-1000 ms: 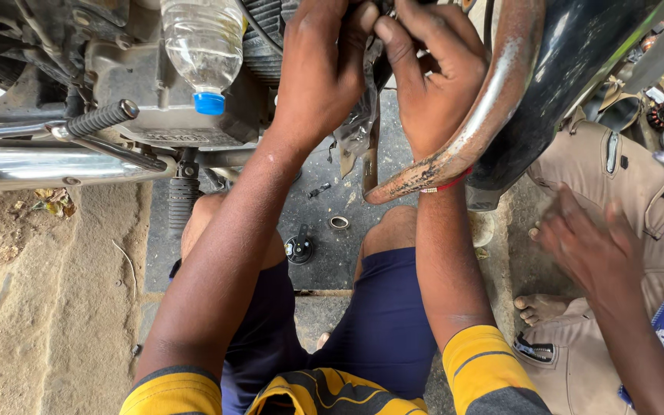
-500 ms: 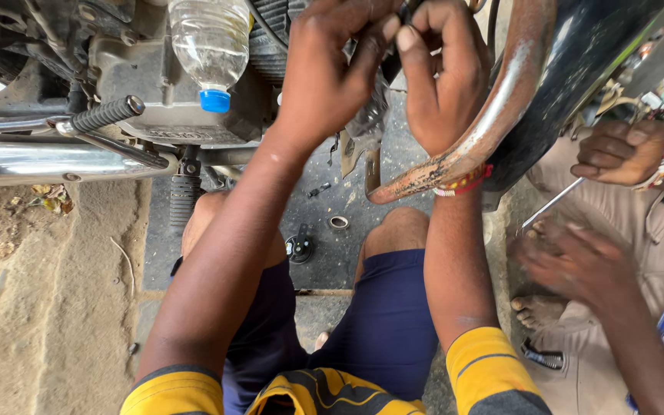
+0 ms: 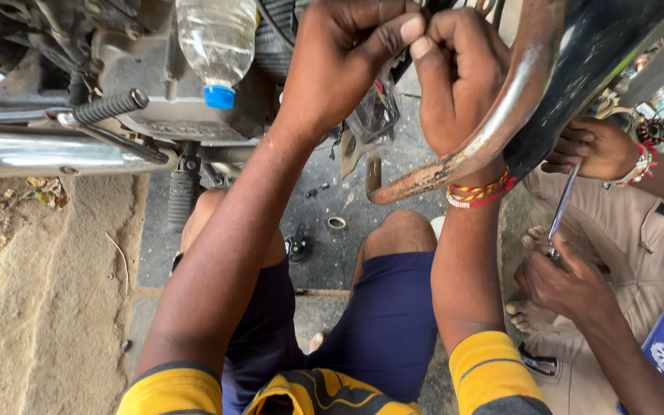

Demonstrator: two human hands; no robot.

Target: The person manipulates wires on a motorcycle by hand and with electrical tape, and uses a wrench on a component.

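— What sits at the far left?

— A chrome exhaust pipe (image 3: 48, 151) runs along the left edge, with a ribbed footpeg (image 3: 109, 106) just above it. To their right a clear plastic bottle (image 3: 217, 42) hangs neck down, its blue cap (image 3: 219, 97) lowest, against the grey engine block (image 3: 144, 73).

— And the person's own hands?

— Both are raised at the far middle of the scene. The left hand (image 3: 343, 58) has its thumb and fingers pinched together on a small part at the top; the part itself is too hidden to name. Just below it hangs a crumpled bit of clear plastic (image 3: 374, 115). The right hand (image 3: 459, 77) is curled shut just beside the left, its fingertips meeting the left thumb on that same small part. A red and yellow bracelet (image 3: 479, 192) circles the right wrist.

— What is right of that?

— A curved, rusty metal tube (image 3: 493, 131) crosses in front of the right wrist, next to a dark mudguard (image 3: 601, 69).

— On the ground?

— A small metal ring (image 3: 336, 223) lies on the dark pavement (image 3: 324, 253) between the knees.

— Anyone else?

— At the right, another person's two hands hold a thin metal tool (image 3: 564, 207).
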